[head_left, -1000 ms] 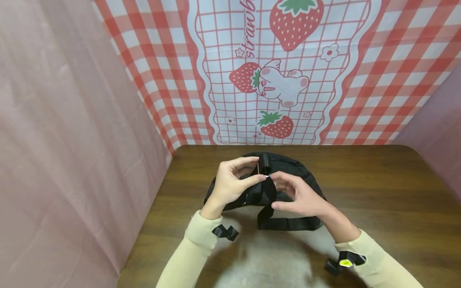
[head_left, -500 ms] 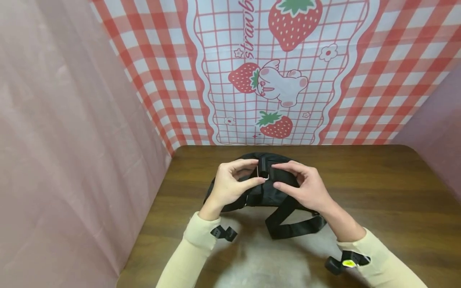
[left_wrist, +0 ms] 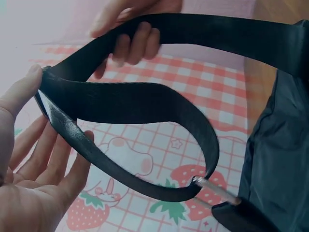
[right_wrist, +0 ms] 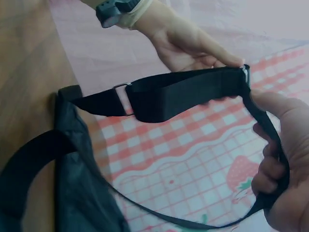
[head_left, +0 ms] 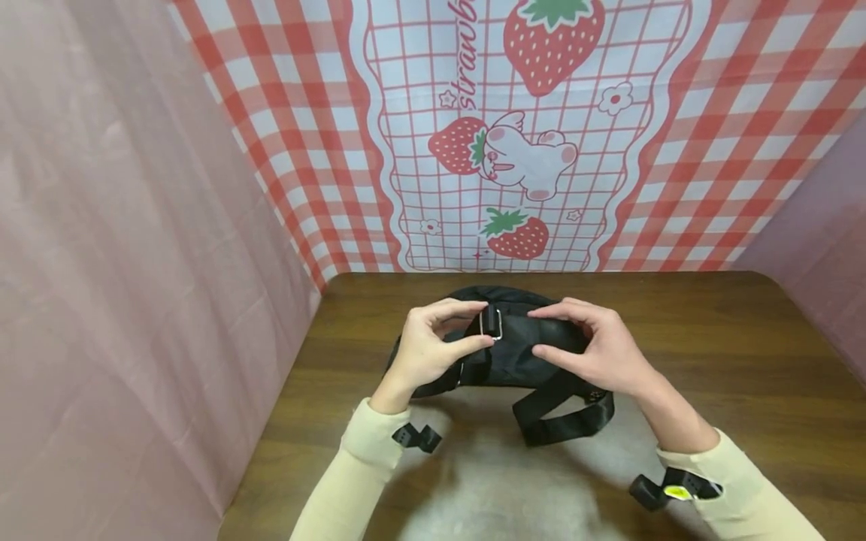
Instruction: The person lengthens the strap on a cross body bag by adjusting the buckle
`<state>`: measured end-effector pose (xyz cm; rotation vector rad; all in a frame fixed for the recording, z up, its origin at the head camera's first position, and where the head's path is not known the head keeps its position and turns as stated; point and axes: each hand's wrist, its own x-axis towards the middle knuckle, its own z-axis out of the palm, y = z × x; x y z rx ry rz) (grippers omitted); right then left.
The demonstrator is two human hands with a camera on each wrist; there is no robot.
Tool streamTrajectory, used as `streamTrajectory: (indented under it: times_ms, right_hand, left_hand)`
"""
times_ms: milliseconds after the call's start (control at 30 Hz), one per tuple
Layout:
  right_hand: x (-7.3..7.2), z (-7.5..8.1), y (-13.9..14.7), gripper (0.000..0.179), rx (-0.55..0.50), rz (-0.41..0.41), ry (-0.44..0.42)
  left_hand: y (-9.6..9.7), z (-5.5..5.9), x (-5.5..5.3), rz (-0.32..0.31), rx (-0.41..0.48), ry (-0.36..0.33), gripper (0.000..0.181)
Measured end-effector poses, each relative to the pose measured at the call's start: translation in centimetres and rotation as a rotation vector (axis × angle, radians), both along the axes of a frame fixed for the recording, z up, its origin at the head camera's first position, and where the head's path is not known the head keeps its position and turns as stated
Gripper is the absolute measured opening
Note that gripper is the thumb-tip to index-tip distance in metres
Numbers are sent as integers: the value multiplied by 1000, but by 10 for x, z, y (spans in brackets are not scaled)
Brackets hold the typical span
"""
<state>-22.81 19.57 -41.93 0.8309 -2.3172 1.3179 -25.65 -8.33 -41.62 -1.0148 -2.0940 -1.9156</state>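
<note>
A black bag [head_left: 510, 368] lies on the table, its webbing strap [left_wrist: 217, 41] lifted above it in a loop. My left hand [head_left: 429, 346] pinches the strap's metal slide buckle [right_wrist: 246, 76] between thumb and fingertips. To its right, my right hand [head_left: 609, 349] holds the strap, which runs between thumb and curled fingers in the right wrist view. The webbing doubles back from the buckle to a metal ring [left_wrist: 217, 190] close to the bag. Another part of the strap [head_left: 561, 428] hangs in a bend before the bag's right front.
The wooden table [head_left: 710, 361] has rounded back corners. A red-checked strawberry cloth [head_left: 514, 150] hangs behind it. Pink curtain [head_left: 135, 225] stands on the left. Small black cameras [head_left: 416, 437] sit on both cuffs.
My right hand has moved from beside the buckle to the right, drawing the strap out straighter. The hanging bend shifted right too. My left hand stays almost in place, still pinching the buckle.
</note>
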Motion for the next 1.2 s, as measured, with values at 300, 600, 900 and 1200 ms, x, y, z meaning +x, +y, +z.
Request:
streamTrajectory:
  times_ms: [300, 600, 900, 1200]
  right_hand:
    - [3, 43, 13, 46, 221, -104, 124]
    - [7, 61, 24, 45, 325, -115, 188]
    - [4, 88, 41, 50, 375, -96, 218]
    - [1, 79, 72, 20, 459, -366, 217]
  left_hand:
    - [13, -6, 3, 23, -46, 38, 42]
    - [18, -15, 2, 54, -166, 186, 42]
    - [18, -39, 0, -98, -614, 200, 57]
    - [-18, -51, -17, 221, -635, 326, 15]
